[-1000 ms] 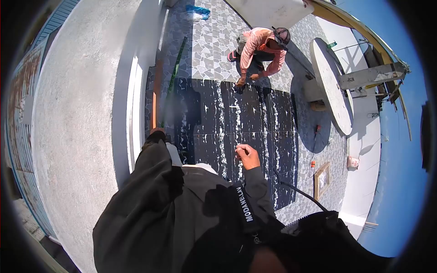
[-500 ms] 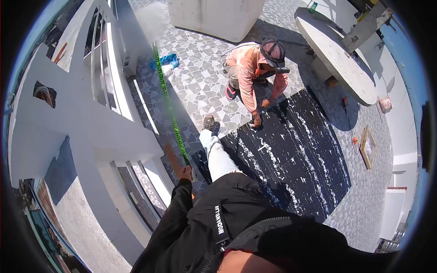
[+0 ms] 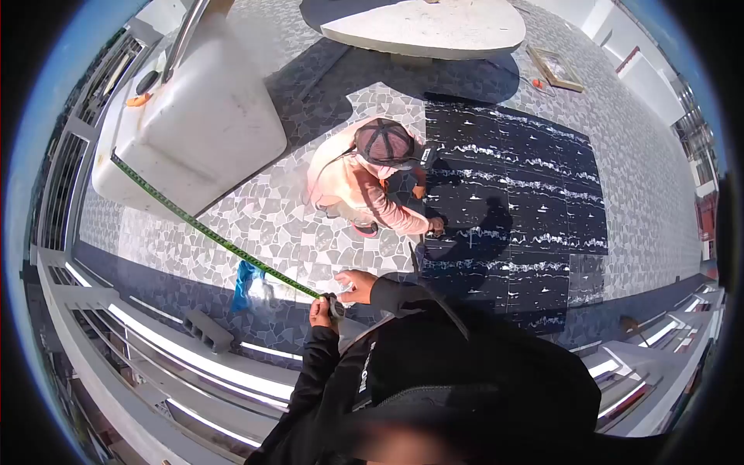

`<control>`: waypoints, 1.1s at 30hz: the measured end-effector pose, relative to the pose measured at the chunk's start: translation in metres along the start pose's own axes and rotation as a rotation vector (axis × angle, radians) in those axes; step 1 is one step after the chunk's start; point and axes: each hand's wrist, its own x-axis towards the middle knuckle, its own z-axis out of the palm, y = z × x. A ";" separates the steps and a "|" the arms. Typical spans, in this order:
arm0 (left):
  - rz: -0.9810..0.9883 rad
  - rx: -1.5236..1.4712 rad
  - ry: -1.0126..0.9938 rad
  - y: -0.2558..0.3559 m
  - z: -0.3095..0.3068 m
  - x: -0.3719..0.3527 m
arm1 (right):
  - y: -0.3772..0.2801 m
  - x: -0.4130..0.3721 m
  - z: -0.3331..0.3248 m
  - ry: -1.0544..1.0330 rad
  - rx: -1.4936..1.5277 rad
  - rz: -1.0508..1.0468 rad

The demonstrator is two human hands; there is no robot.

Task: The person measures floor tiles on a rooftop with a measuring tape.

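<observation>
Clock positions taken from the worn-camera wearer's hands. Left hand (image 3: 319,312) closed on the case end of the green tape measure (image 3: 209,232), fingers wrapped round it. Right hand (image 3: 356,286) just beside the case at about 1 o'clock, partly open, fingers reaching toward it; can't tell if it touches. Blade is out, running straight to 10 o'clock; far end overlaps the near corner of the white tank (image 3: 209,116) in view, contact not clear. Tank sits at 11. Blue bag (image 3: 246,288) at 9 on the stone-pattern floor (image 3: 271,221), concrete block (image 3: 208,332) between 8 and 9. Co-worker (image 3: 364,174) crouched between 12 and 1, both hands at the near edge of the black-and-white panels (image 3: 535,208), which lie at 2. Round slab (image 3: 426,27) further out, also between 12 and 1.
</observation>
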 end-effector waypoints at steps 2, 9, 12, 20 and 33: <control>-0.183 0.042 -0.313 0.018 0.004 0.049 | 0.047 0.027 0.050 0.234 -0.400 0.048; -0.850 0.452 -0.855 0.036 0.010 0.118 | 0.022 0.026 0.151 0.865 -0.089 0.489; -0.733 0.839 -1.214 0.027 0.002 0.100 | 0.032 0.010 0.208 1.147 0.138 0.462; -0.799 1.448 -1.633 -0.088 -0.056 0.044 | 0.039 -0.069 0.315 1.630 0.471 0.586; -0.550 1.676 -2.346 -0.151 -0.043 -0.015 | 0.181 -0.137 0.374 1.875 0.869 0.831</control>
